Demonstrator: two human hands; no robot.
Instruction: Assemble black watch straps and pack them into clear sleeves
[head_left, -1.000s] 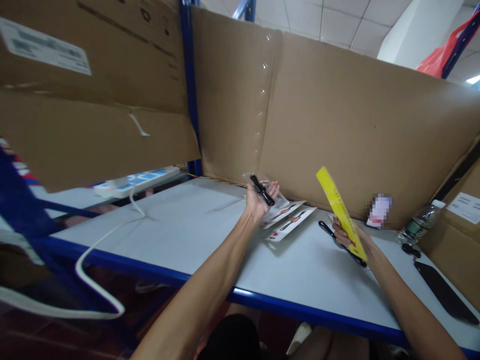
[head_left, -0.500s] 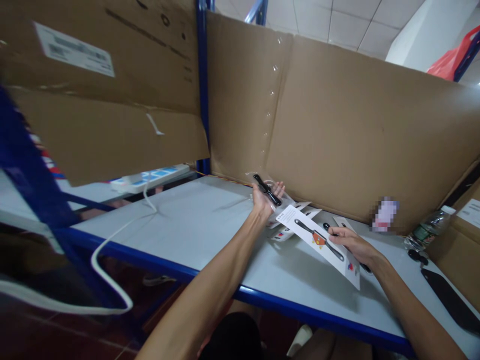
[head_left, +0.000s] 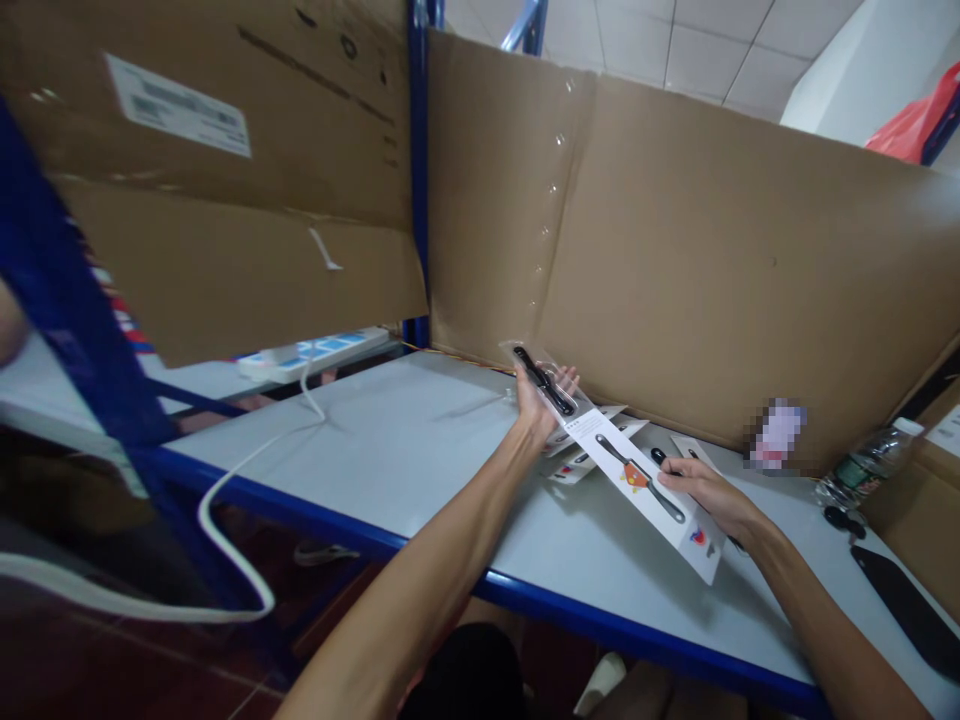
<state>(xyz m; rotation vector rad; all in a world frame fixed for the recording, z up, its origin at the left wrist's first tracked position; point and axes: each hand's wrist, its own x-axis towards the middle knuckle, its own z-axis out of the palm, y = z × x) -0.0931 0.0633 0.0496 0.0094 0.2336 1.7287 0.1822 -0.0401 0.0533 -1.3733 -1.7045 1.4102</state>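
Observation:
My left hand holds up a clear plastic pack with a slim black tool in it; the exact kind of tool is unclear. Its fingertips show behind the plastic. Between the thumb and fingers of my right hand is a white printed card, with a picture of a long dark tool and an orange shape. The card's upper left end meets the lower end of the pack; whether it sits inside the plastic I cannot tell. Several similar cards lie on the table beneath.
The grey table has a blue front edge. Cardboard stands along its back. At the right are a plastic bottle, a small black object and a flat black item. A white cable hangs at the left from a power strip.
The card in my right hand has shifted slightly up to the left, its end now in line with the plastic pack. My left hand keeps its hold; the view has turned slightly.

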